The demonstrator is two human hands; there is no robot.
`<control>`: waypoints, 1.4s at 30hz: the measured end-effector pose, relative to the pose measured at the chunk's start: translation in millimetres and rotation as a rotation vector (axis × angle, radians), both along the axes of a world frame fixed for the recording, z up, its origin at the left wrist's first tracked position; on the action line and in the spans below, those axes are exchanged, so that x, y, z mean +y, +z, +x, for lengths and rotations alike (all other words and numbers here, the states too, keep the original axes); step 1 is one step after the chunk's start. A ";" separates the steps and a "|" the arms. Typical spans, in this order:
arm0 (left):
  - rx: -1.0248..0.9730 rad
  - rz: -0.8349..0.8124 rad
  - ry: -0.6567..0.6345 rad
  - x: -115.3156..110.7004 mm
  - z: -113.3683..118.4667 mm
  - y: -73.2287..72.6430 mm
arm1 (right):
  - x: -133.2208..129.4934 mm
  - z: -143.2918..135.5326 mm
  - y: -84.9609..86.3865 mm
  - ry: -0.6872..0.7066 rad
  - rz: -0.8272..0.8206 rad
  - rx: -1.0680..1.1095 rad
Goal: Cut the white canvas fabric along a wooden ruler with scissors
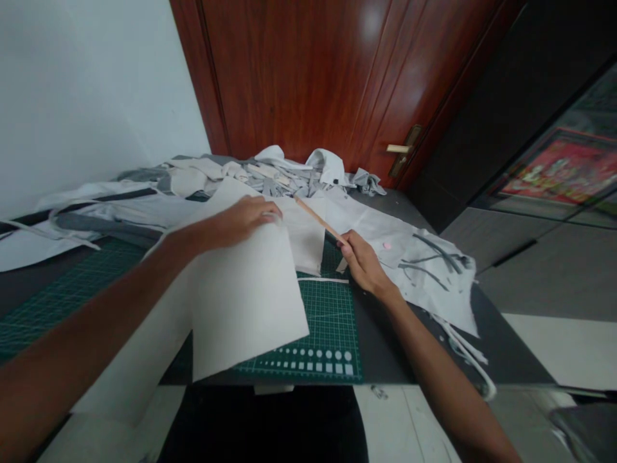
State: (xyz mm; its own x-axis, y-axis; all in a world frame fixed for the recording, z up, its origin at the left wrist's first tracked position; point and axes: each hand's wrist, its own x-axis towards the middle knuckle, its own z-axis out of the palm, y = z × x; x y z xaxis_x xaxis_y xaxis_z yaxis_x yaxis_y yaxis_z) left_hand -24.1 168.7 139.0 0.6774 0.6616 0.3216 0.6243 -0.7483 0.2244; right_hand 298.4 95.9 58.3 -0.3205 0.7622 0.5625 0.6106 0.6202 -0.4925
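Note:
My left hand (249,218) is closed on a large white sheet (243,296), fabric or paper, which is lifted and drapes toward the table's front edge. My right hand (362,259) grips one end of a thin light-brown stick (318,219). The stick slants away to the left, its far end over pale material. Under the sheet lies a green cutting mat (332,315) with a printed grid. A smaller white piece (304,241) rests behind the sheet, and a narrow white strip (322,280) crosses the mat.
Scraps and offcuts (279,177) are heaped along the back of the dark table (385,344). More white and grey cloth (120,215) lies at the left. A white piece with grey strips (424,263) spreads at the right, with white cords (465,350) over the edge. A wooden door (308,77) stands behind.

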 end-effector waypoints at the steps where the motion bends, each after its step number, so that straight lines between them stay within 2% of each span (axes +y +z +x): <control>1: 0.021 -0.051 -0.036 14.7 12.4 -15.1 | -0.4 1.1 0.5 0.042 0.005 -0.025; 3: 0.033 -0.160 -0.167 35.6 37.6 -45.7 | -1.8 1.3 1.7 0.147 0.010 -0.097; 5: -0.029 -0.244 -0.267 46.1 60.5 -70.4 | -3.5 -1.1 2.0 0.254 -0.003 -0.172; 8: -0.208 -0.332 -0.338 53.2 82.4 -87.6 | -4.6 -6.2 -1.8 0.381 -0.068 -0.234; 10: -0.302 -0.358 -0.330 57.6 83.5 -87.9 | -4.1 -8.6 -6.4 0.418 -0.107 -0.261; 12: -0.297 -0.333 -0.289 60.6 71.9 -85.9 | -3.6 -10.0 -9.9 0.427 -0.127 -0.286; 14: -0.150 -0.270 -0.238 58.8 50.9 -87.3 | -4.2 -11.2 -10.4 0.434 -0.143 -0.319; 17: 0.079 -0.142 -0.129 46.1 17.1 -98.3 | -8.7 -15.2 -5.4 0.423 -0.161 -0.379; 19: 0.155 -0.084 -0.079 35.7 2.6 -107.6 | -13.1 -20.2 -1.6 0.408 -0.173 -0.413; 21: 0.168 -0.045 -0.034 28.7 -2.5 -114.3 | -17.5 -26.6 0.0 0.410 -0.176 -0.442; 27: 0.125 0.015 0.009 32.2 15.6 -117.0 | -24.9 -45.8 -9.1 0.428 -0.171 -0.562; 32: 0.066 0.030 0.060 45.0 37.4 -108.0 | -27.2 -56.5 -17.6 0.407 -0.048 -0.617; 36: 0.012 0.023 0.140 52.7 51.3 -100.1 | -27.9 -62.0 -22.3 0.336 0.001 -0.633; 39: -0.003 0.009 0.200 54.5 55.5 -100.4 | -28.4 -64.6 -24.0 0.295 0.001 -0.661; 42: -0.006 0.029 0.218 52.2 50.2 -103.3 | -29.6 -66.5 -24.5 0.275 -0.019 -0.667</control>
